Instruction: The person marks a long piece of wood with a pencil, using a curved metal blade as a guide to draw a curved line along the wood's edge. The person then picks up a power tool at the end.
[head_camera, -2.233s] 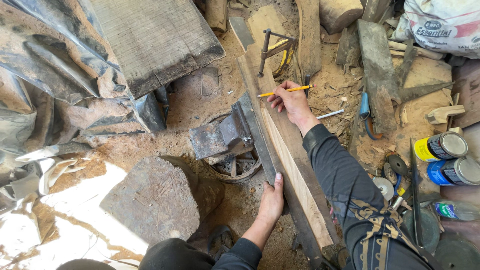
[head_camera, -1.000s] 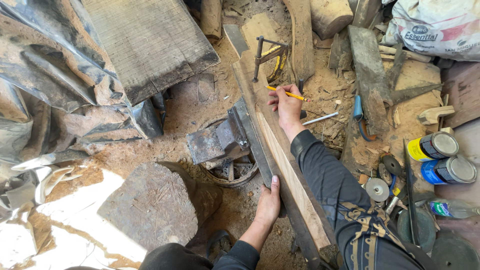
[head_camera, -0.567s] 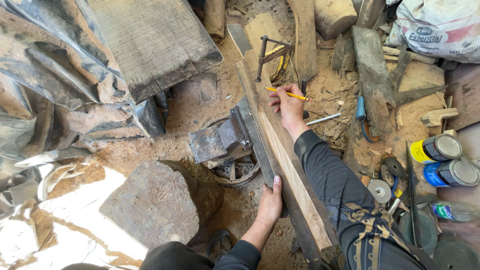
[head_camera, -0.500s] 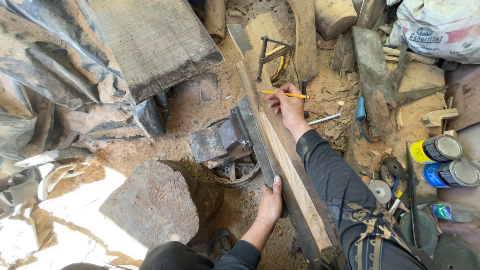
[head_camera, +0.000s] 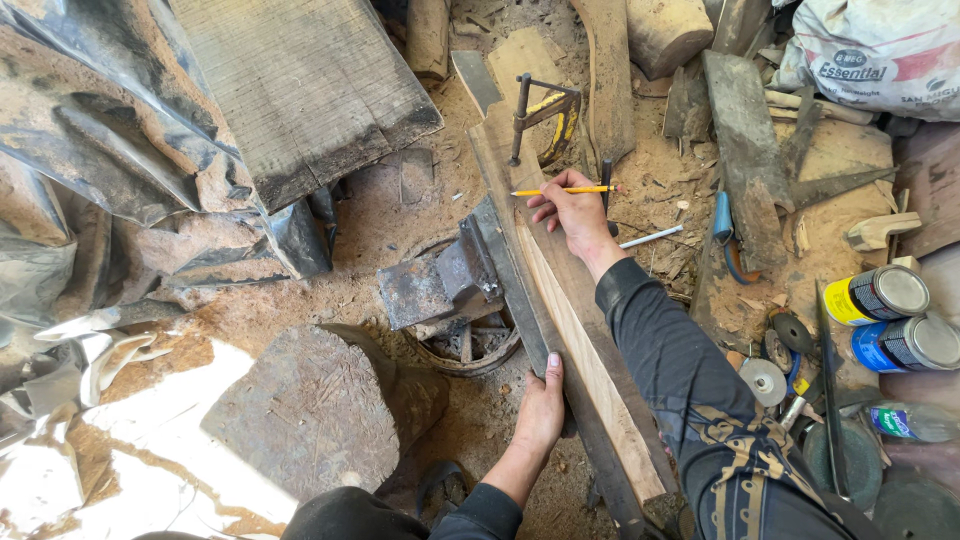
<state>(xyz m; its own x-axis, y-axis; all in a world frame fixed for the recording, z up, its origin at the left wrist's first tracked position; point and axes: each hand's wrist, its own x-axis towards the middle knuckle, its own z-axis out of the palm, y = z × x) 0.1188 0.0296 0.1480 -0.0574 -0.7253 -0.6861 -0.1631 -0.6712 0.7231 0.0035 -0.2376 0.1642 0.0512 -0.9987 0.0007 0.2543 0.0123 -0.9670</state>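
A long pale wooden plank (head_camera: 580, 340) runs from the lower right up to the middle, held at its far end by a metal clamp (head_camera: 540, 120). My right hand (head_camera: 575, 215) rests on the plank and grips a yellow pencil (head_camera: 560, 190) lying crosswise, its tip pointing left. My left hand (head_camera: 542, 405) presses a dark metal straightedge (head_camera: 515, 290) against the plank's left edge. A rusty anvil-like block (head_camera: 440, 285) sits just left of the plank.
A flat stone (head_camera: 300, 410) lies lower left, a grey board (head_camera: 300, 85) and dark plastic sheet (head_camera: 90, 150) upper left. Yellow (head_camera: 880, 295) and blue (head_camera: 905, 345) cans, discs and a bottle (head_camera: 910, 420) stand right. Wood offcuts and a white sack (head_camera: 880, 45) fill the top.
My right hand with the pencil has stayed on the plank, shifting only slightly. My left hand keeps pressing the straightedge in the same place.
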